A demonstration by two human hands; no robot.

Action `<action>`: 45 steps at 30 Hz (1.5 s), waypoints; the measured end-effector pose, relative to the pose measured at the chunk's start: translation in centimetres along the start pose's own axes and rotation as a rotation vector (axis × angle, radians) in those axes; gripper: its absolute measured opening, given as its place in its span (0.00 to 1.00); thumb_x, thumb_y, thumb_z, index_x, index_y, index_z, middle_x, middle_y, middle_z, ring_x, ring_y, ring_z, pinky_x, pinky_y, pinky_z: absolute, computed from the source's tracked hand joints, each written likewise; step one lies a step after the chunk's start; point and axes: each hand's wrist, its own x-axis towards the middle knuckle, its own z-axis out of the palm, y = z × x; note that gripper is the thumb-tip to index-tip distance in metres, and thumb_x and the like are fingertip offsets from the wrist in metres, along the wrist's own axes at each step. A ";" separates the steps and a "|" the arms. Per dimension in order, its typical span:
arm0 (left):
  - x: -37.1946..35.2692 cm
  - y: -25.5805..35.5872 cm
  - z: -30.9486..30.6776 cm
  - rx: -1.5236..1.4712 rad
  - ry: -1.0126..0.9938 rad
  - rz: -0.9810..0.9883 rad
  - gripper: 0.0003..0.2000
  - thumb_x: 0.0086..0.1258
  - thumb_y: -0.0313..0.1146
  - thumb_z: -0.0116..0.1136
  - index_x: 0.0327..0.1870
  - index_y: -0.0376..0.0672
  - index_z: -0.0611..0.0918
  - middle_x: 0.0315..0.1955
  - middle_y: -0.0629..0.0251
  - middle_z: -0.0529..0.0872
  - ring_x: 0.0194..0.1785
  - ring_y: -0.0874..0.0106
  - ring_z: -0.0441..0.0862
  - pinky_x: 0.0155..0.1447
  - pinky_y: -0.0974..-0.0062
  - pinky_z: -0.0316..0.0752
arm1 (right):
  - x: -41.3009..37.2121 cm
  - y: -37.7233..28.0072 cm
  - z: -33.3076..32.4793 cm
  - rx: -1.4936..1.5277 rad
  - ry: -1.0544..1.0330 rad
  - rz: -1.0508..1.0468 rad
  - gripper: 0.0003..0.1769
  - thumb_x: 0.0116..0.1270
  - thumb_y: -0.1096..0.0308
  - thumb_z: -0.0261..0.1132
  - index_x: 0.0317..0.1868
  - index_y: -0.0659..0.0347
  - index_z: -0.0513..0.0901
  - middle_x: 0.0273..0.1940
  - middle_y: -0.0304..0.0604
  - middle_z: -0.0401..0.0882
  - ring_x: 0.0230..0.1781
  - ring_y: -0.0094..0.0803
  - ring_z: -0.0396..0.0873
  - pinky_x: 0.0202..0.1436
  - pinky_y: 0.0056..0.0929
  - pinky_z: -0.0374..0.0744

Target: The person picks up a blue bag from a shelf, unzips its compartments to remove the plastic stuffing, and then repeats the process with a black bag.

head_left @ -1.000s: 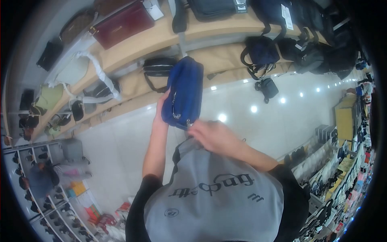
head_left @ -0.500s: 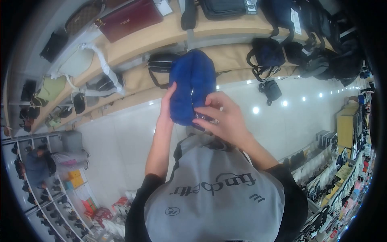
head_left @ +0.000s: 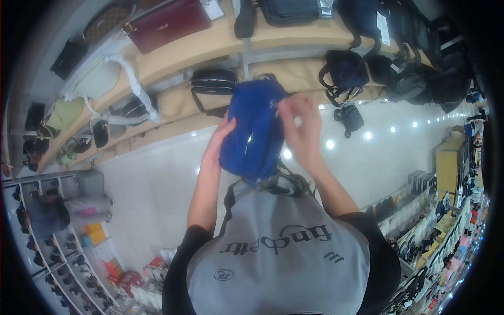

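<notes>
A blue fabric bag (head_left: pixel 251 128), with a short shiny zipper line on its front, is held up before my chest, tilted to the right at its top. My left hand (head_left: pixel 216 140) is closed around its left side, thumb on the front face. At the bag's upper right edge, the fingertips of my right hand (head_left: pixel 303 123) are pinched together, beside a small shiny spot that may be a zipper pull. What exactly lies between these fingertips is too blurred to tell. The fingers behind the bag are hidden.
Ahead, wooden shelves (head_left: pixel 299 35) carry bags, among them a dark red clutch (head_left: pixel 169 25), a black bag (head_left: pixel 212 82) and a navy backpack (head_left: pixel 345 68). A small dark bag (head_left: pixel 349 121) is beyond my right hand. Shoe racks and a person (head_left: pixel 50 212) are at left.
My right hand has moved up from the bag's lower front to its upper right edge. The bag has turned and tilted to the right and come slightly nearer my chest.
</notes>
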 end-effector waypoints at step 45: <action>-1.7 5.5 4.9 0.981 0.530 0.392 0.14 0.76 0.30 0.77 0.58 0.32 0.94 0.44 0.56 0.97 0.49 0.68 0.96 0.57 0.72 0.86 | -0.8 2.7 -0.1 0.018 -0.190 0.382 0.39 0.78 0.74 0.61 0.87 0.64 0.62 0.43 0.70 0.90 0.42 0.68 0.91 0.51 0.56 0.85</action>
